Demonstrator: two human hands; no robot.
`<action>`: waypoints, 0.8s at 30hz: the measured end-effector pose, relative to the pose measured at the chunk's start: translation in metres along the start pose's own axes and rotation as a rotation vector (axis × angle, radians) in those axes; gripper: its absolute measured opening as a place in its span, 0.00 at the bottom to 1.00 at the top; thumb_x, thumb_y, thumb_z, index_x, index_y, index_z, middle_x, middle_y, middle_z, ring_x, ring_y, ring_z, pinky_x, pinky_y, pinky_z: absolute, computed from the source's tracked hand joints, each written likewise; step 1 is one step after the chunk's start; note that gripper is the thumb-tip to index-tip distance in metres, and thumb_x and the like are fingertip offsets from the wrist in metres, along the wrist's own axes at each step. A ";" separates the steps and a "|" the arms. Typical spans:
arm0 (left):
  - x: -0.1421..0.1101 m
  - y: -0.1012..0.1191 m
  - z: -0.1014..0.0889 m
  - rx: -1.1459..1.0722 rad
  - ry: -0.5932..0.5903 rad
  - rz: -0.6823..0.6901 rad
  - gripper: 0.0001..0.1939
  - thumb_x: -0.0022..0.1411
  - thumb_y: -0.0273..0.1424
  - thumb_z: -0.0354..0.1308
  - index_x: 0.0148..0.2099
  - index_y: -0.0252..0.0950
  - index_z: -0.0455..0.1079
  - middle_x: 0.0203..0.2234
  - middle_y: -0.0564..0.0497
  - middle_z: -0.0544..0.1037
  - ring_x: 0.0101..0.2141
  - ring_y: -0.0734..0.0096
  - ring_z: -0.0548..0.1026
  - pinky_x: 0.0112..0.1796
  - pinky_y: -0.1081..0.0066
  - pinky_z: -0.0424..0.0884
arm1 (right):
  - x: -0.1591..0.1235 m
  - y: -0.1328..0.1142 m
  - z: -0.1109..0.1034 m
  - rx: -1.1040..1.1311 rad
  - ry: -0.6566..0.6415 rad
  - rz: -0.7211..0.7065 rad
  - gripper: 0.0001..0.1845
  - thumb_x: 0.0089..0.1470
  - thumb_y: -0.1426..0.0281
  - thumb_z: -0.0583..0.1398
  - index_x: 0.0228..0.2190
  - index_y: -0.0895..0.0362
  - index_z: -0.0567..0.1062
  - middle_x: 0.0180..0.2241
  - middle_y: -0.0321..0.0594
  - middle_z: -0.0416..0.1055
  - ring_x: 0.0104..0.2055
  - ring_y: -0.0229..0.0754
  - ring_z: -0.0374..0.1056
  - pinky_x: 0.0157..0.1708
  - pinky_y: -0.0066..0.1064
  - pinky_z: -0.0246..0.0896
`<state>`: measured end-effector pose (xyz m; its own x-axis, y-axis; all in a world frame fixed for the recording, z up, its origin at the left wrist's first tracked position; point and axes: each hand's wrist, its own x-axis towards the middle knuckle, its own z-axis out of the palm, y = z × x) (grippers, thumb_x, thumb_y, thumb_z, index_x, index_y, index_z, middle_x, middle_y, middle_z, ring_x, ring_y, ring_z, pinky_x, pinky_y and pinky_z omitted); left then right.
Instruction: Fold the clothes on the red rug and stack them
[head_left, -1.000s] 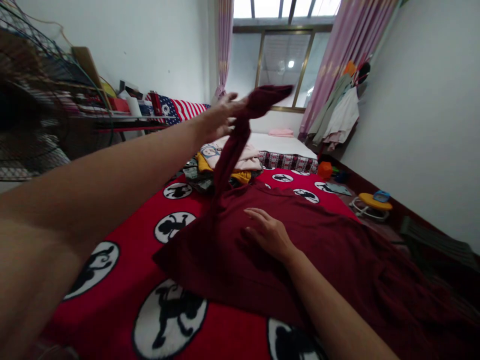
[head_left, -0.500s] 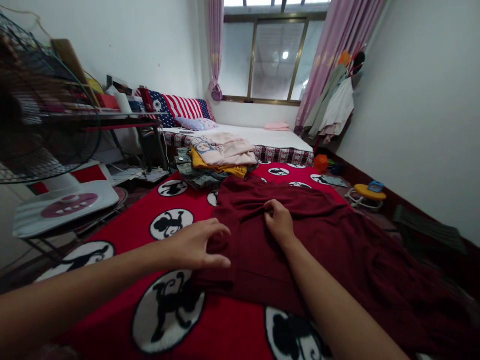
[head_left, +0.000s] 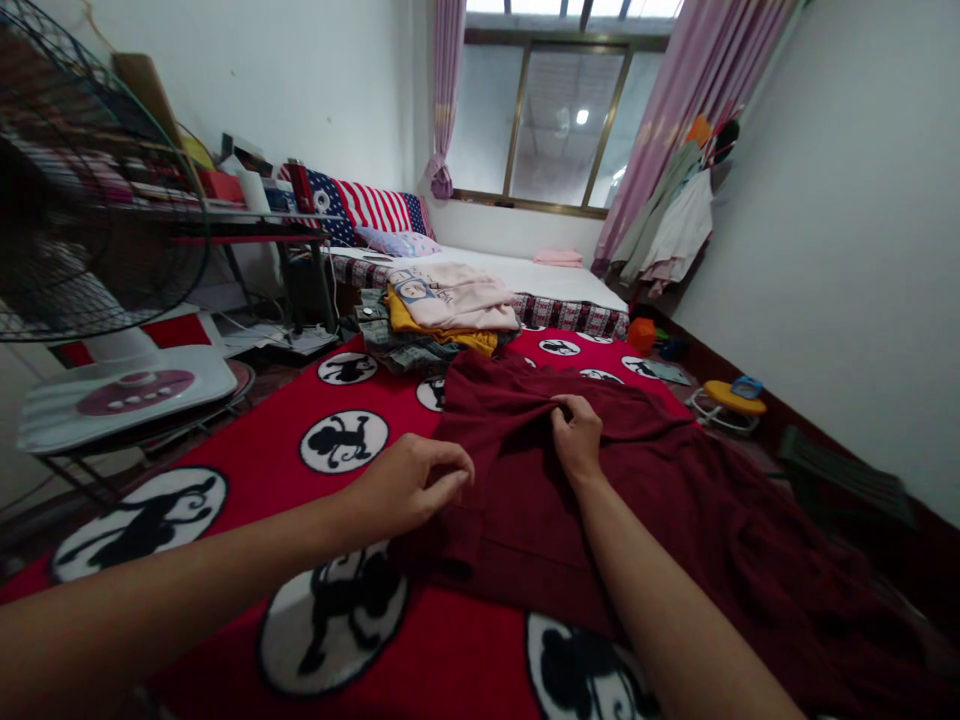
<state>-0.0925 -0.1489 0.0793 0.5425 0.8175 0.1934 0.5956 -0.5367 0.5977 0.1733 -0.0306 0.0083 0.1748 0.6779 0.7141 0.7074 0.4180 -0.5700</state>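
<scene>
A dark red sweatshirt (head_left: 525,520) lies spread and wrinkled over the red blanket. My right hand (head_left: 577,435) pinches a fold of it near the middle, and creases run out from the fingertips. At its left side is my left hand (head_left: 420,485), thumb and forefinger brought together at the cloth; the exact spot they grip is partly hidden by the fingers. Beyond the hands sits a stack of folded clothes: a pale pink printed top (head_left: 469,297) over a mustard yellow garment (head_left: 442,335), with blue-grey denim (head_left: 386,340) underneath.
The red blanket (head_left: 409,405) has black-and-white monkey circles. A fan (head_left: 90,220) stands on a chair at left, by a cluttered desk (head_left: 255,225). A white-topped bed (head_left: 480,262) runs below the window. On the right are a yellow stool (head_left: 727,398) and hanging clothes (head_left: 675,225).
My left hand's thumb and fingers have closed from a wide gap to a pinch. My right hand has moved slightly right with the fold of the sweatshirt. The view has shifted a little.
</scene>
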 end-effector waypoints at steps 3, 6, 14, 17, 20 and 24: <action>-0.002 0.020 -0.001 0.078 -0.012 0.057 0.08 0.61 0.35 0.55 0.39 0.37 0.72 0.31 0.52 0.78 0.32 0.70 0.74 0.33 0.73 0.66 | 0.004 0.004 -0.009 0.002 0.091 0.026 0.12 0.49 0.73 0.53 0.33 0.57 0.76 0.35 0.45 0.75 0.40 0.46 0.69 0.46 0.39 0.63; -0.007 0.026 0.012 0.325 -0.128 0.102 0.22 0.51 0.42 0.65 0.48 0.41 0.71 0.40 0.49 0.77 0.40 0.59 0.74 0.38 0.67 0.68 | 0.002 0.010 -0.012 -0.008 0.045 0.055 0.12 0.48 0.73 0.54 0.32 0.57 0.77 0.35 0.46 0.75 0.41 0.47 0.69 0.47 0.39 0.63; 0.012 0.010 0.022 0.312 -0.177 0.048 0.14 0.52 0.21 0.55 0.39 0.39 0.76 0.34 0.50 0.79 0.35 0.64 0.77 0.35 0.70 0.69 | -0.002 0.014 -0.006 0.023 -0.080 0.068 0.13 0.47 0.73 0.55 0.33 0.56 0.78 0.36 0.45 0.75 0.42 0.47 0.69 0.48 0.41 0.63; 0.019 0.028 0.009 -0.054 -0.040 0.039 0.07 0.59 0.27 0.56 0.37 0.36 0.76 0.29 0.51 0.80 0.30 0.71 0.76 0.32 0.74 0.68 | 0.002 0.008 -0.012 0.066 0.031 0.032 0.13 0.49 0.71 0.54 0.34 0.57 0.77 0.37 0.46 0.75 0.42 0.46 0.70 0.48 0.38 0.63; 0.020 0.047 0.007 -0.248 -0.121 0.063 0.09 0.61 0.30 0.56 0.40 0.34 0.76 0.30 0.51 0.80 0.29 0.73 0.75 0.30 0.77 0.67 | 0.004 0.005 -0.019 0.041 0.157 0.035 0.13 0.50 0.69 0.53 0.33 0.58 0.77 0.36 0.46 0.75 0.41 0.46 0.69 0.47 0.37 0.63; 0.025 0.054 0.018 -0.204 -0.656 0.218 0.08 0.56 0.33 0.64 0.38 0.36 0.78 0.27 0.51 0.80 0.26 0.73 0.75 0.26 0.78 0.66 | 0.002 0.006 -0.027 -0.008 0.118 0.167 0.15 0.47 0.71 0.50 0.29 0.56 0.76 0.33 0.43 0.76 0.38 0.46 0.70 0.44 0.36 0.63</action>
<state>-0.0362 -0.1613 0.1019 0.9186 0.3679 -0.1442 0.3456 -0.5709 0.7448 0.1962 -0.0430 0.0172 0.3687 0.6614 0.6531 0.6672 0.3009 -0.6814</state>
